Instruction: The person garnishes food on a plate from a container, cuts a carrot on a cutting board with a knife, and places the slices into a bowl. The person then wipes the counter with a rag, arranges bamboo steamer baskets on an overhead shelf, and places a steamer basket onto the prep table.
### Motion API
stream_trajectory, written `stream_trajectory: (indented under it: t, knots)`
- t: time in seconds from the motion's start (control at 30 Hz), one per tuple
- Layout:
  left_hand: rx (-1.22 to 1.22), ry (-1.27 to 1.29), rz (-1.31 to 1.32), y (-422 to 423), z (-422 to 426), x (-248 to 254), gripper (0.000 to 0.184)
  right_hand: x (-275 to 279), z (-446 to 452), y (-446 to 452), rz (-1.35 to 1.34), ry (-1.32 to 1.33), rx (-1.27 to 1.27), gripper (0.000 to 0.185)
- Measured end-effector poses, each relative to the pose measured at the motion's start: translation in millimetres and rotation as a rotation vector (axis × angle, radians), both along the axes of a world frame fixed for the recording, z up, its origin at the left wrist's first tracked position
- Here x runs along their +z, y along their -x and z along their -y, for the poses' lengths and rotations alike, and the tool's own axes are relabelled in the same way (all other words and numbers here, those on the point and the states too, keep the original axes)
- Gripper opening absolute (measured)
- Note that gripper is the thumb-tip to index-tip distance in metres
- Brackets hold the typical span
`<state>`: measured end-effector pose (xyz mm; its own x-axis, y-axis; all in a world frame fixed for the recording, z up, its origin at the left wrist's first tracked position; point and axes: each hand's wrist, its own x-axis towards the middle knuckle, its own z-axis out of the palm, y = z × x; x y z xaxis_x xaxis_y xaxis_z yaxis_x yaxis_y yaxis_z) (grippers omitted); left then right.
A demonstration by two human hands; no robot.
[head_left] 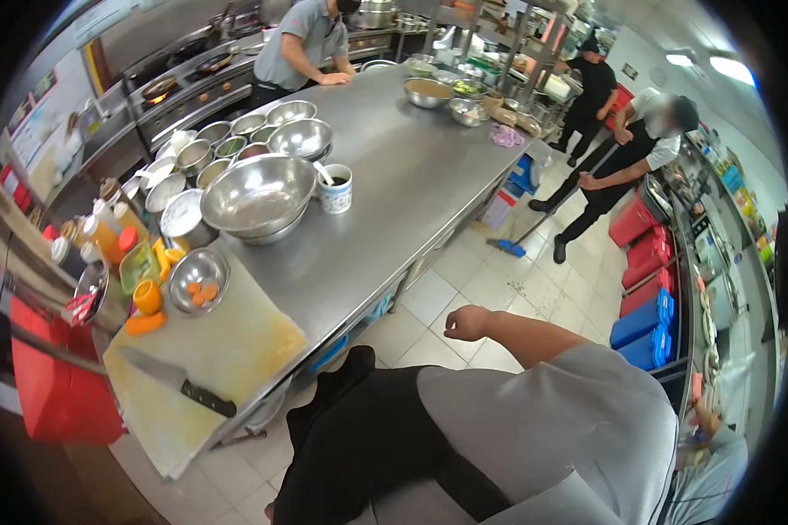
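Note:
My right hand [467,322] hangs in the air over the tiled floor, off the table's edge. Its fingers are curled in, and nothing shows in them. Of my left hand [270,511] only a sliver of skin appears at the bottom edge; its fingers are hidden. On the table corner lies a stained cutting board [249,346], apart from both hands. A black-handled kitchen knife [207,398] rests flat on it. Near its far side are orange vegetable pieces [147,325] and a metal bowl [193,264] holding a few orange slices.
The steel table [359,144] carries large mixing bowls [258,192], a patterned cup [334,194] and sauce bottles [102,236]. One person leans on its far end. Another holds a broom [508,248] in the aisle; a third stands behind. Red bins [646,258] and blue bins [643,328] line the right.

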<state>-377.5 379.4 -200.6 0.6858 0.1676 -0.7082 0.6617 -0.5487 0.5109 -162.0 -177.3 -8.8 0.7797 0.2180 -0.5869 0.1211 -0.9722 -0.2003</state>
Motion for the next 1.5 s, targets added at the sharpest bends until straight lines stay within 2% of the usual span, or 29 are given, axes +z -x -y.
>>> stream_trajectory:
  t: [0.07,0.2,0.27,0.37,0.5,0.7,0.77,0.87,0.93,0.97,1.0,1.03,1.07,1.1,1.13,1.17,1.23,1.33,1.37,1.43,1.5]
  knots:
    - [-0.008,0.008,0.031,-29,-6,0,0.043,9,-12,-8,0.008,-0.04,-0.044,0.037]
    - [-0.027,0.019,0.116,-98,-1,10,0.042,9,-6,-42,0.208,-0.136,-0.071,0.034]
    - [-0.033,0.012,0.177,-136,5,19,0.042,8,14,-71,0.358,-0.209,-0.222,0.033]
    - [-0.011,-0.036,0.289,-192,8,44,0.041,32,47,-124,0.539,-0.23,-0.427,0.033]
    - [0.059,-0.156,0.428,-261,15,94,0.04,45,126,-215,0.762,-0.226,-0.532,0.037]
    - [0.133,-0.412,0.522,-340,22,179,0.038,53,263,-352,0.755,-0.154,-0.75,0.053]
    - [0.173,-0.479,0.519,-353,21,203,0.038,56,302,-392,0.674,-0.132,-0.821,0.059]
    - [0.226,-0.557,0.505,-363,20,232,0.037,52,353,-445,0.753,-0.007,-0.828,0.06]
    - [0.254,-0.597,0.491,-367,20,246,0.037,68,376,-474,0.703,-0.064,-0.855,0.062]
    - [0.266,-0.612,0.482,-367,21,252,0.036,28,415,-506,0.995,0.009,-0.765,0.062]
    - [0.281,-0.621,0.469,-363,19,256,0.036,46,419,-514,0.833,-0.072,-0.698,0.062]
    - [0.293,-0.635,0.457,-361,16,257,0.036,56,412,-517,0.807,0.221,-0.73,0.061]
    - [0.306,-0.642,0.443,-357,17,257,0.036,29,437,-541,0.965,0.203,-0.787,0.061]
    - [0.317,-0.647,0.431,-354,18,258,0.035,-1,469,-562,0.979,0.261,-0.695,0.06]
    - [0.325,-0.652,0.414,-348,18,256,0.035,-2,467,-567,0.949,0.263,-0.64,0.058]
    - [0.33,-0.653,0.393,-342,18,252,0.035,-3,465,-573,0.92,0.262,-0.586,0.057]
    - [0.343,-0.659,0.341,-323,22,246,0.034,59,407,-539,0.752,0.153,-0.54,0.056]
    - [0.347,-0.633,0.225,-277,36,221,0.034,24,402,-545,0.562,-0.015,-0.579,0.053]
    - [0.346,-0.614,0.172,-259,43,206,0.033,30,371,-527,0.594,-0.071,-0.475,0.05]
    - [0.343,-0.571,0.065,-216,59,179,0.033,30,322,-498,0.474,-0.329,-0.27,0.045]
    - [0.329,-0.535,-0.027,-176,76,152,0.032,48,261,-485,0.444,-0.174,-0.117,0.043]
